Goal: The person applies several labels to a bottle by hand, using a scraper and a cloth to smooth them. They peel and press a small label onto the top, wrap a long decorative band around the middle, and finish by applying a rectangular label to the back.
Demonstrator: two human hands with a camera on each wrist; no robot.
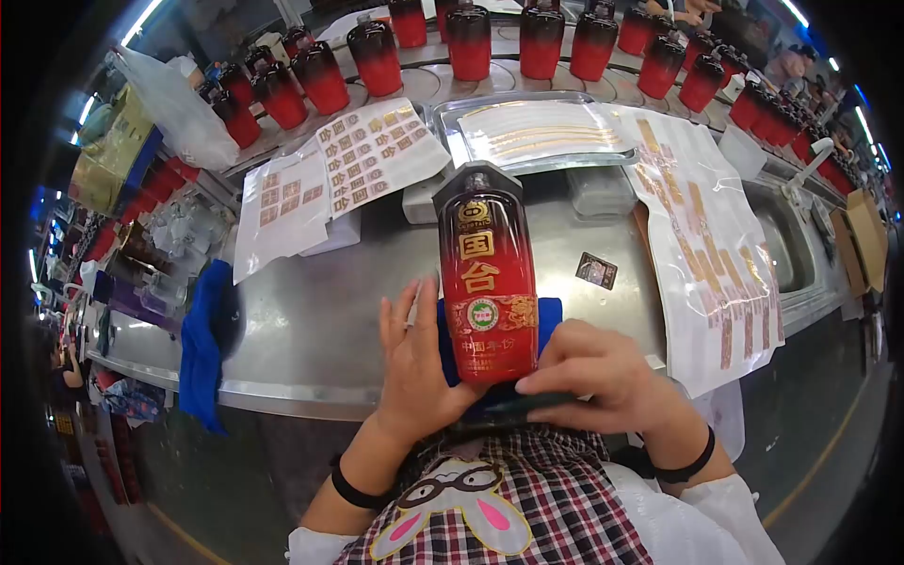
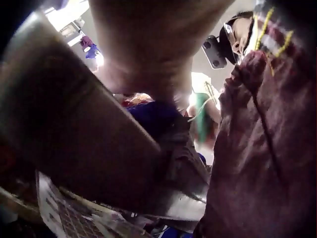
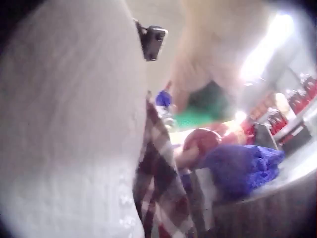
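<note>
A black-to-red liquor bottle (image 1: 485, 330) with gold lettering leans on a blue cloth (image 1: 550, 315) at the near table edge, its neck pointing away from me. My left hand (image 1: 414, 377) lies along the bottle's left side with straight fingers, the thumb by its base. Near the base on the right, my right hand (image 1: 598, 381) has curled fingers and pinches a dark green flat piece (image 1: 539, 403). That green piece (image 3: 205, 109) appears blurred in the right wrist view, above the bottle's round base (image 3: 202, 141). The left wrist view shows mostly the wrist and a dark table edge.
Sticker sheets lie left (image 1: 353, 160) and right (image 1: 706, 254); a metal tray (image 1: 452, 141) with gold strips stands between them. A small dark label (image 1: 596, 270) lies right of the bottle. Behind runs a row of red bottles (image 1: 468, 47). Another blue cloth (image 1: 201, 348) hangs over the left edge.
</note>
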